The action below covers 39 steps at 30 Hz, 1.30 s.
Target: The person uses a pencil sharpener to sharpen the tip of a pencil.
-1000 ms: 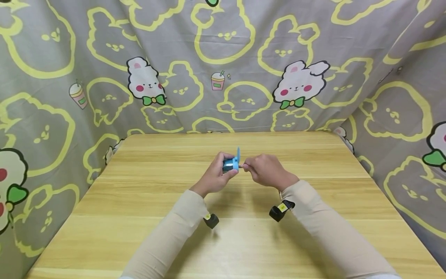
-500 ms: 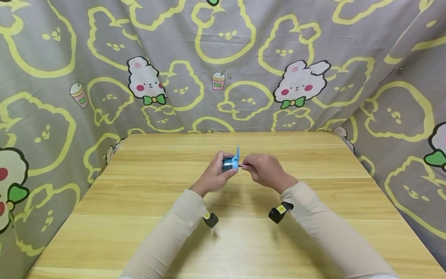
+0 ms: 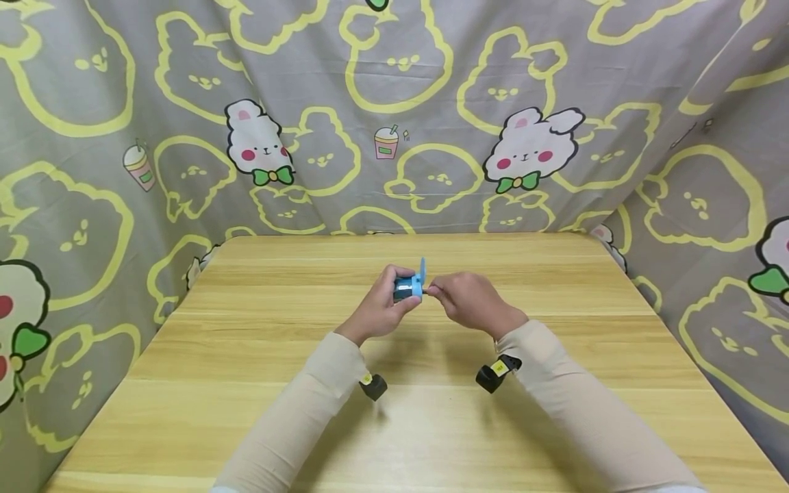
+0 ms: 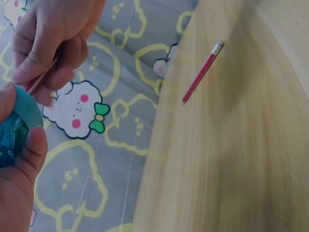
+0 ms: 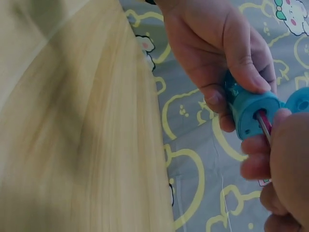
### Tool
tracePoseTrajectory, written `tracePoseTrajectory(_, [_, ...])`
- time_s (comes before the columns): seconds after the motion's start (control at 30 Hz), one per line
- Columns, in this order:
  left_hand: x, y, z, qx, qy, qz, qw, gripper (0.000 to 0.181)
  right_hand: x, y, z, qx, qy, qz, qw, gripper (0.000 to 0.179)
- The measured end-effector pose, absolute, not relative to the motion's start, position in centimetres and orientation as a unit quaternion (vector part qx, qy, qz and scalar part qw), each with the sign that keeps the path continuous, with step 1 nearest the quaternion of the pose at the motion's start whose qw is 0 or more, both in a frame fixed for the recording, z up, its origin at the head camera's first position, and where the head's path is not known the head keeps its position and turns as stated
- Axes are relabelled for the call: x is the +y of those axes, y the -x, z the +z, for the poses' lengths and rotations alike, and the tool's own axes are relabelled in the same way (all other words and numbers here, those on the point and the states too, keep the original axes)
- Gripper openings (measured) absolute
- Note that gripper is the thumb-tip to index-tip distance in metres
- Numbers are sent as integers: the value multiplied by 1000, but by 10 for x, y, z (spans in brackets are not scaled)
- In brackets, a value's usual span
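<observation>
My left hand [image 3: 381, 307] holds a blue pencil sharpener [image 3: 405, 289] with a see-through body, above the table. Its blue lid [image 3: 422, 270] stands flipped up. Opposite it, my right hand [image 3: 473, 301] pinches a red pencil [image 5: 265, 125] between thumb and fingers. In the right wrist view the pencil's tip end sits inside the sharpener's hole, and most of the pencil is covered by the right hand. Shavings-like bits show dimly through the body in the left wrist view.
A second red pencil [image 4: 200, 76] with a white eraser end lies on the wooden table [image 3: 246, 342]; it is hidden in the head view. A patterned grey curtain [image 3: 345, 164] hangs around the table's back and sides. A small black camera [image 3: 491, 378] is strapped at the right wrist.
The right hand turns slightly at the sharpener, rolling at the wrist and back, with the pencil staying in the hole. The left hand keeps its grip almost unmoved.
</observation>
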<state>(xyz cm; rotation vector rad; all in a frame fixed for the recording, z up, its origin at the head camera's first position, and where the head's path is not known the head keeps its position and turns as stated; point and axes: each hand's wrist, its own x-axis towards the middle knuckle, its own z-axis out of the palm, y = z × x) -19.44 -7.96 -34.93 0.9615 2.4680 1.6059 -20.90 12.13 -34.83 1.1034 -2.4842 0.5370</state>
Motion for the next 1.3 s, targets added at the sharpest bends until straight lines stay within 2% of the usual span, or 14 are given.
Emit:
tracePoseTrajectory(0.13, [-82,204,-362,796,-297,527,28,40,123,210,-348,-861,-407,240,188,12])
tracePoseTrajectory(0.37, [-83,207,-369,785,-311,535,21,40,123,213,-352,-840,-428,197,269,6])
tracePoseTrajectory(0.5, [-81,207,-369,787,-312,531,19,41,123,213,-353,-852,-410,157,286,8])
tracePoseTrajectory(0.67, [-81,200,-356,791,-312,526,25,41,125,213,-352,-864,-394,146,278,9])
tracePoseTrajectory(0.9, [-82,187,-339,796,-297,527,38,39,132,214,-355,-840,-427,248,223,15])
tracePoseTrajectory(0.97, [-82,187,-339,793,-297,529,42,40,133,215,-356,-833,-431,249,242,13])
tracePoseTrajectory(1.13, [-82,188,-342,790,-300,533,39,40,130,217,-363,-816,-427,210,327,7])
tracePoseTrajectory(1.3, [-81,188,-344,789,-309,530,35,39,128,216,-366,-811,-431,206,338,7])
